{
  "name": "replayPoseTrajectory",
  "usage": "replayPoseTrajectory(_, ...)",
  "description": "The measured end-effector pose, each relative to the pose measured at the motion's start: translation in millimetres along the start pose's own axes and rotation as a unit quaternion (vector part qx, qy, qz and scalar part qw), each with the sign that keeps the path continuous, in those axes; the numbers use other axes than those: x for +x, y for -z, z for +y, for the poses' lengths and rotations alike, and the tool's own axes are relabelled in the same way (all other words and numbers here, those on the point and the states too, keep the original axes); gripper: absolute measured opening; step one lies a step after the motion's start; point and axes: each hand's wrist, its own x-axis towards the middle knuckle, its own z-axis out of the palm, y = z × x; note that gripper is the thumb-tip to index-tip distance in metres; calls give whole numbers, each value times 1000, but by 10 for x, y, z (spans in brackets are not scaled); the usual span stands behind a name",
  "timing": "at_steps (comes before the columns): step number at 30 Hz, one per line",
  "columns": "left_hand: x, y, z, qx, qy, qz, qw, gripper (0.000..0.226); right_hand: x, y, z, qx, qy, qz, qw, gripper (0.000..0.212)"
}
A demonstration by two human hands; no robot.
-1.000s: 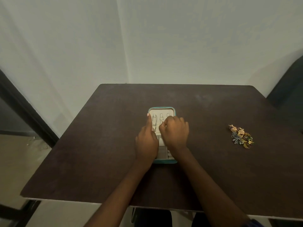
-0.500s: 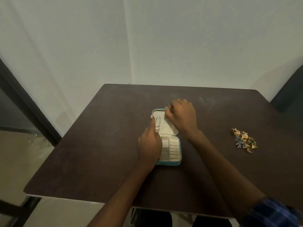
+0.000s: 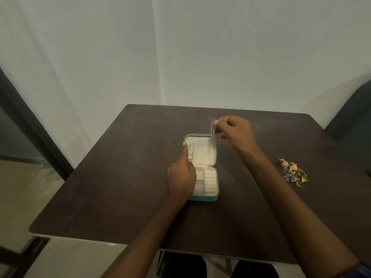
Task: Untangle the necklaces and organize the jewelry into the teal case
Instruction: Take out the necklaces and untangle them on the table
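Here the teal case lies open on the dark table, directly between the two hands. The right hand is raised above the far right corner of the case, its thumb and forefinger pinching the top of a silver chain that hangs down to the cream lining of the lid. The left hand rests over the case's left edge, with its forefinger stretched along the lid's left side; a second silver chain lies on the lining just beside that finger, touching it. Whether the finger pins this chain or only lies against it cannot be told. The left palm covers part of the near half's compartments. Well off to the right of the right forearm, apart from the case, sits a small heap of gold and coloured jewelry. A dark chair back stands past the table's far right corner.
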Motion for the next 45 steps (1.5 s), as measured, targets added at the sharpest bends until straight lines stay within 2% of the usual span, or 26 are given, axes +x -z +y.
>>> replayPoseTrajectory(9, -58, 96, -24, -12, -8, -8, 1000, 57, -385, 427, -117, 123, -79, -35, 989, 17)
replayPoseTrajectory(20, -174, 147, -29, -8, -57, 37, 998, 52, -674, 670, -31, 97, -104, -61, 988, 16)
replayPoseTrajectory(23, -223, 194, 107, -56, -85, 55, 993, 43, -696, 704, -15, 107, -117, -67, 985, 16)
replayPoseTrajectory(26, -295, 238, 425, -144, -133, 25, 980, 38, -710, 722, -54, 110, -116, -78, 984, 17)
replayPoseTrajectory(28, -367, 271, 685, -213, -153, -21, 965, 35, -723, 724, -93, 115, -111, -82, 984, 17)
replayPoseTrajectory(31, -456, 294, 1000, -345, -128, -147, 918, 26, -751, 753, -131, 123, -112, -93, 982, 18)
replayPoseTrajectory(33, -488, 280, 1104, -419, -89, -202, 881, 20, -773, 789, -137, 130, -116, -106, 979, 18)
replayPoseTrajectory(36, -481, 239, 1111, -457, -59, -224, 859, 17, -808, 871, -144, 135, -133, -120, 974, 13)
replayPoseTrajectory(42, -449, 215, 1019, -433, -36, -212, 875, 12, -827, 1081, -159, 127, -143, -136, 972, 15)
replayPoseTrajectory(45, -449, 227, 1057, -486, 15, -212, 848, 13, -841, 1132, -152, 142, -144, -147, 968, 19)
